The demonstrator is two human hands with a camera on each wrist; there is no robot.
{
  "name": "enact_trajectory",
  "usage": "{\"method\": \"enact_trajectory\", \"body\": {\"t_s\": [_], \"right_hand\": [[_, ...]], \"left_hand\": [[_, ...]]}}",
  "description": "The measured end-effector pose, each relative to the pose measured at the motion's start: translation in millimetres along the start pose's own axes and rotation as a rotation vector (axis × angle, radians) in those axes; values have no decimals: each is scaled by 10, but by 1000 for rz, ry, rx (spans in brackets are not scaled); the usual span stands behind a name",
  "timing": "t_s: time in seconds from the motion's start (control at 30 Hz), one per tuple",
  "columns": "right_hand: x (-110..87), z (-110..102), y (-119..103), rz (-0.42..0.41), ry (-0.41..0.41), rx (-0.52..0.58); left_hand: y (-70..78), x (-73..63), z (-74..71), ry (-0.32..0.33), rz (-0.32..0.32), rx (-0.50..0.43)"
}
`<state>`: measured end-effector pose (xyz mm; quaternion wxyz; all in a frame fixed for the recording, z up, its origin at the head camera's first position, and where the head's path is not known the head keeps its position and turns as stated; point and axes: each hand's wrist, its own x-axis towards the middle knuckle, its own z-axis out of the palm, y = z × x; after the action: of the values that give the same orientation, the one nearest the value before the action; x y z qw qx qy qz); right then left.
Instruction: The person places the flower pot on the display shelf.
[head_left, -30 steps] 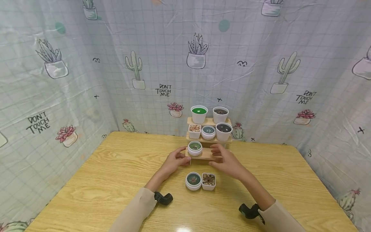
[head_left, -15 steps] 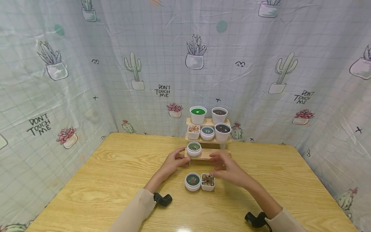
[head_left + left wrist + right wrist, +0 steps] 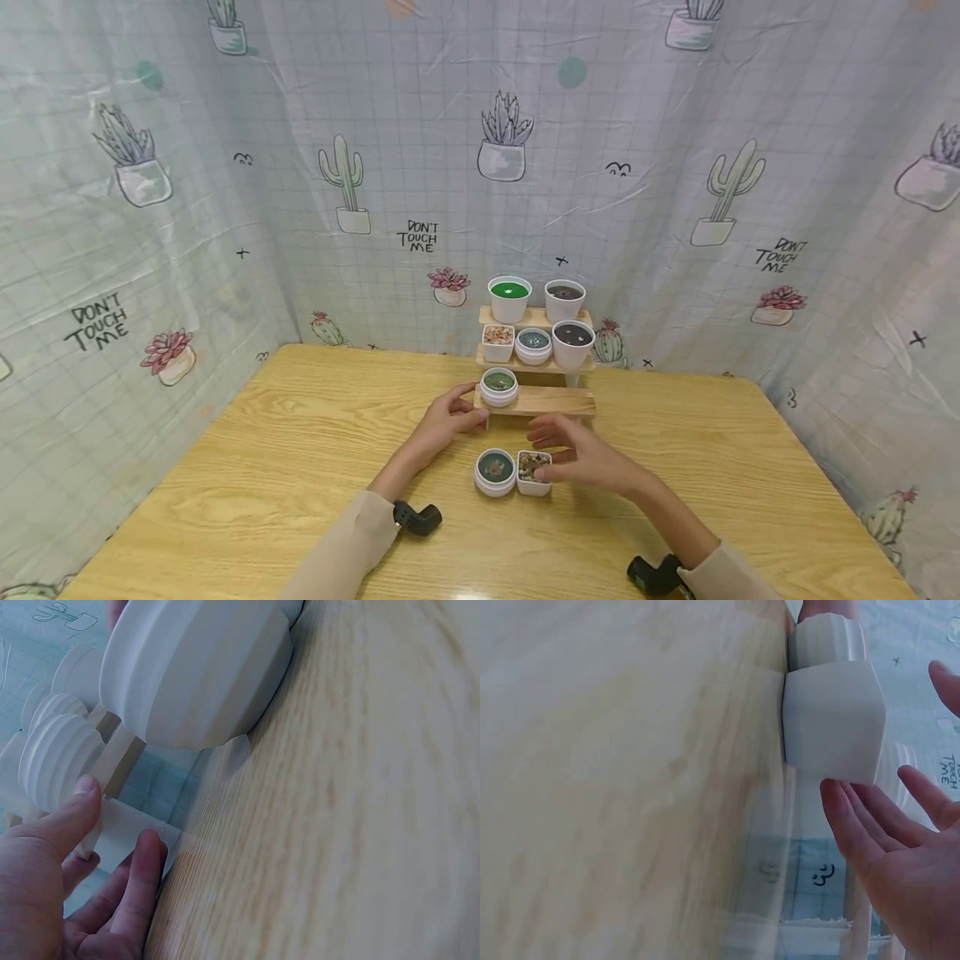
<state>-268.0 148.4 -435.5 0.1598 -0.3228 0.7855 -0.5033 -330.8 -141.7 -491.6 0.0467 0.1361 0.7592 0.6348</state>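
Note:
In the head view a tiered wooden plant stand (image 3: 555, 402) stands toward the back of the table. My left hand (image 3: 446, 421) holds its lowest step at the left end, next to a round white pot (image 3: 499, 397). In the left wrist view the thumb and fingers (image 3: 146, 862) lie about the stand's white side panel (image 3: 131, 829). My right hand (image 3: 588, 457) reaches over a square white pot (image 3: 534, 486) of pebbles, fingers spread. In the right wrist view one fingertip is at the pot's lower edge; contact is unclear. A round ribbed pot (image 3: 495, 485) stands beside the square one.
The middle step bears a square pebble pot (image 3: 498, 350), a round pot (image 3: 533, 355) and a taller dark-filled pot (image 3: 573, 350). On the top step are a green-filled pot (image 3: 510, 307) and a brown-filled pot (image 3: 564, 307). A patterned curtain (image 3: 420, 125) encloses the wooden table (image 3: 300, 467).
My right hand has come down from the lowest step's right part toward the square pebble pot in front. My left hand stays at the stand's left end.

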Motion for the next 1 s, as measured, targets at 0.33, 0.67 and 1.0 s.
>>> {"method": "enact_trajectory", "body": {"t_s": [0.33,0.67,1.0], "right_hand": [[26,31,55,5,-18,-11],[38,14,162,23,-42,-25],[36,-15,218,28,-101,-47]], "left_hand": [[10,-15,-14,9,-10,-1],[28,14,0,5,-3,-3],[15,32,23,7,1,12]]}}
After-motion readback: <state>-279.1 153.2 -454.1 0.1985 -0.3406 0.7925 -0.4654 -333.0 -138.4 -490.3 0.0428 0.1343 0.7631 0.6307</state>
